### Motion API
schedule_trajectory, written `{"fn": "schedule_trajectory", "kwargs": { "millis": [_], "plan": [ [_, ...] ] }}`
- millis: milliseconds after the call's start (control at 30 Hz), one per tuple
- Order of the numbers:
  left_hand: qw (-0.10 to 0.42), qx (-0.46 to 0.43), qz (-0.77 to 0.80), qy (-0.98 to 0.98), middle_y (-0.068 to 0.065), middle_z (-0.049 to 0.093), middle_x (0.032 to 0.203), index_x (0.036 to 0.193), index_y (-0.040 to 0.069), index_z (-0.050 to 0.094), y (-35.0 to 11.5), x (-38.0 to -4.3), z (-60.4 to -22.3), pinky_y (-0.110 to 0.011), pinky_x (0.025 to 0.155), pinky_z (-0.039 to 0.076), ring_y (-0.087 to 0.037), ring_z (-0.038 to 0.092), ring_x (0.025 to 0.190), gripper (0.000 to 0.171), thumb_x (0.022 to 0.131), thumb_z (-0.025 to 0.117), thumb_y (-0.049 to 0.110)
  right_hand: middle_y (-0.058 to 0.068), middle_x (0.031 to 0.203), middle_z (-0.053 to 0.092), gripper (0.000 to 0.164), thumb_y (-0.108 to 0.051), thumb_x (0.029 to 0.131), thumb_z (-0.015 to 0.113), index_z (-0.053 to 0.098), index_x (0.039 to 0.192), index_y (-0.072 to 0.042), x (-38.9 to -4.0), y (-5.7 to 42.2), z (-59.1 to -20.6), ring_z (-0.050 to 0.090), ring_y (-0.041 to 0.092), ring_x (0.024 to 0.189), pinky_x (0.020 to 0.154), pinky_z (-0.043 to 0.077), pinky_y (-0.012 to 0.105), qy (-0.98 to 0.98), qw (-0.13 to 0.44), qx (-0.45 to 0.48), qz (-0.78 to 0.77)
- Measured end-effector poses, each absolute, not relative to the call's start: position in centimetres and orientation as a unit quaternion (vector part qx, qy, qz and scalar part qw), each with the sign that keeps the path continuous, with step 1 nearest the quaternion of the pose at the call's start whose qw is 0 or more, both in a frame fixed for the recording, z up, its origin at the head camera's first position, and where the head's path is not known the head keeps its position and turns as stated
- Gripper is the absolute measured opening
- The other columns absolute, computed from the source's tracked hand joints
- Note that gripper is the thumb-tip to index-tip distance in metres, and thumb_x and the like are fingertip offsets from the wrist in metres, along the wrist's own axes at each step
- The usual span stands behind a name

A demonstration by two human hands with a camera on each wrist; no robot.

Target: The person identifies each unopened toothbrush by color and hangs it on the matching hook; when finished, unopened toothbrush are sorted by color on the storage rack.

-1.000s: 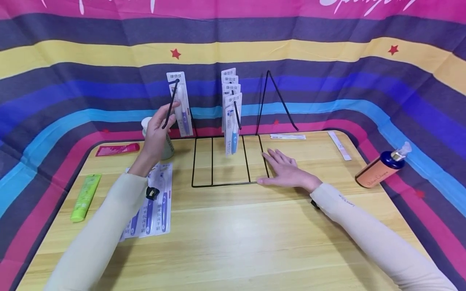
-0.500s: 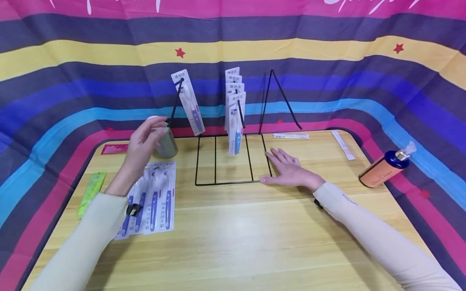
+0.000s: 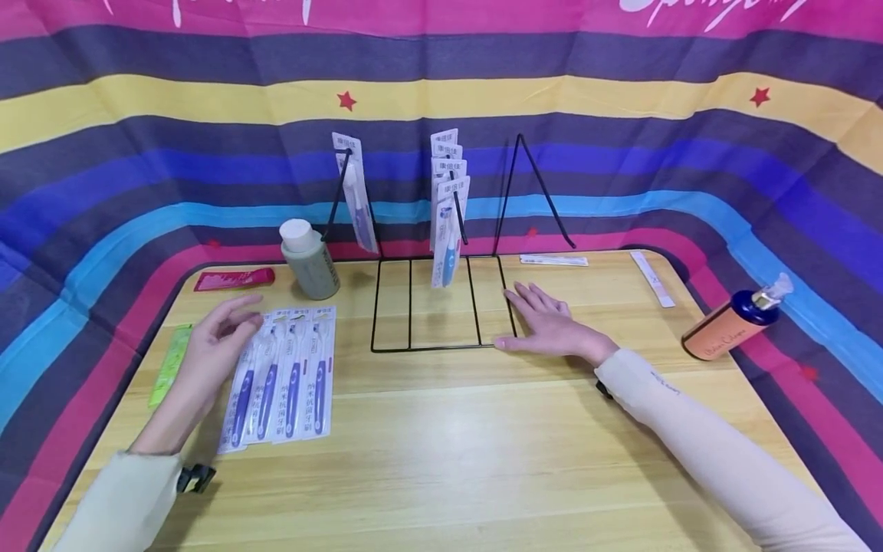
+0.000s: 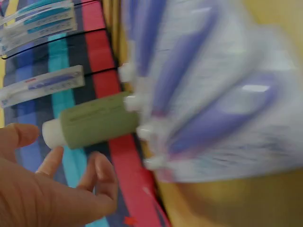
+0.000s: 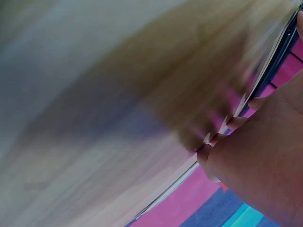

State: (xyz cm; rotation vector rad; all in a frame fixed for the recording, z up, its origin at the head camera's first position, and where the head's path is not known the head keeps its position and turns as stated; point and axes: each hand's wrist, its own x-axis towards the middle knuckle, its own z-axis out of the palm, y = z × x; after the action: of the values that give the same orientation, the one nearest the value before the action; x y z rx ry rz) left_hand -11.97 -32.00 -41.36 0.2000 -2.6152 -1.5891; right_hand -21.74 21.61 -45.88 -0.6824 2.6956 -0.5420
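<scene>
My left hand, fingers loosely bent and holding nothing, hovers at the left side of a row of packaged purple toothbrushes lying on the table. On the black wire display rack, one packaged purple toothbrush hangs from the left hook. Several packaged toothbrushes, the front one blue, hang from the middle hook, while the right hook carries none. With fingers spread, my right hand rests at the right edge of the rack's base. Motion blurs the toothbrush packs in the left wrist view.
A grey-green bottle with a white cap stands left of the rack. Pink and green tubes lie at the left. Thin white packets lie at the back right, near an orange pump bottle. Striped cloth surrounds the table.
My left hand has left the toothbrush on the left hook and come down and left to the packs on the table. That hung toothbrush swung. My right hand has stayed at the rack.
</scene>
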Motion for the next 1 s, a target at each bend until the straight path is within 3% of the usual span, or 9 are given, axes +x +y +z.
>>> {"fn": "schedule_trajectory", "kwargs": {
  "millis": [100, 233, 433, 533, 733, 867, 1000],
  "plan": [
    [0.005, 0.092, -0.490, -0.867, -0.026, 0.048, 0.156, 0.169, 0.014, 0.041, -33.0, -10.8, -42.6, -0.019, 0.087, 0.042, -0.023, 0.051, 0.128, 0.061, 0.114, 0.058, 0.035, 0.012, 0.183, -0.002, 0.112, -0.075, 0.099, 0.063, 0.010, 0.177, -0.014, -21.9, 21.5, -45.8, -0.007, 0.041, 0.166, 0.123, 0.004, 0.077, 0.941, 0.153, -0.238, -0.186],
    [-0.038, 0.102, -0.467, -0.877, -0.033, 0.041, 0.156, 0.172, 0.009, 0.031, -34.0, -9.5, -43.7, -0.025, 0.084, 0.041, -0.039, 0.046, 0.128, 0.067, 0.114, 0.061, 0.027, 0.010, 0.183, -0.003, 0.113, -0.076, 0.099, 0.062, 0.008, 0.177, -0.016, -22.2, 21.4, -45.6, -0.008, 0.038, 0.166, 0.124, 0.003, 0.076, 0.941, 0.153, -0.239, -0.183],
    [-0.042, 0.079, -0.438, -0.895, -0.034, 0.050, 0.144, 0.170, 0.003, 0.033, -34.3, -8.9, -44.9, -0.021, 0.075, 0.044, -0.034, 0.051, 0.113, 0.070, 0.108, 0.064, 0.005, 0.010, 0.183, -0.003, 0.113, -0.076, 0.098, 0.063, 0.008, 0.177, -0.016, -22.2, 21.5, -45.6, -0.009, 0.038, 0.166, 0.124, 0.003, 0.076, 0.941, 0.152, -0.238, -0.187],
    [-0.040, 0.091, -0.422, -0.901, -0.035, 0.052, 0.139, 0.168, 0.000, 0.034, -34.2, -9.0, -45.1, -0.024, 0.074, 0.046, -0.035, 0.052, 0.110, 0.069, 0.106, 0.063, 0.001, 0.009, 0.183, -0.004, 0.114, -0.076, 0.098, 0.064, 0.008, 0.177, -0.017, -22.0, 21.7, -45.8, -0.009, 0.038, 0.166, 0.124, 0.003, 0.076, 0.941, 0.156, -0.235, -0.187],
    [-0.047, 0.120, -0.392, -0.911, -0.035, 0.053, 0.128, 0.166, -0.004, 0.035, -34.3, -9.2, -44.9, -0.033, 0.072, 0.046, -0.039, 0.054, 0.105, 0.068, 0.104, 0.064, 0.002, 0.010, 0.183, -0.003, 0.114, -0.075, 0.098, 0.065, 0.009, 0.177, -0.016, -21.9, 22.0, -46.1, -0.007, 0.038, 0.166, 0.123, 0.007, 0.076, 0.943, 0.154, -0.230, -0.183],
    [-0.074, 0.119, -0.376, -0.916, -0.024, 0.056, 0.111, 0.165, -0.006, 0.032, -34.6, -9.3, -44.6, -0.033, 0.068, 0.045, -0.032, 0.056, 0.093, 0.066, 0.108, 0.062, 0.008, 0.010, 0.183, -0.002, 0.114, -0.075, 0.097, 0.065, 0.009, 0.177, -0.015, -21.9, 21.9, -46.1, -0.007, 0.038, 0.166, 0.123, 0.007, 0.076, 0.942, 0.154, -0.232, -0.185],
    [-0.089, 0.117, -0.385, -0.911, -0.018, 0.052, 0.104, 0.165, -0.004, 0.030, -35.0, -9.4, -44.3, -0.033, 0.066, 0.041, -0.029, 0.053, 0.087, 0.065, 0.110, 0.062, 0.012, 0.011, 0.183, -0.003, 0.115, -0.076, 0.098, 0.064, 0.008, 0.177, -0.015, -21.9, 21.9, -46.0, -0.008, 0.039, 0.166, 0.123, 0.006, 0.077, 0.942, 0.157, -0.234, -0.185]
  ]
}}
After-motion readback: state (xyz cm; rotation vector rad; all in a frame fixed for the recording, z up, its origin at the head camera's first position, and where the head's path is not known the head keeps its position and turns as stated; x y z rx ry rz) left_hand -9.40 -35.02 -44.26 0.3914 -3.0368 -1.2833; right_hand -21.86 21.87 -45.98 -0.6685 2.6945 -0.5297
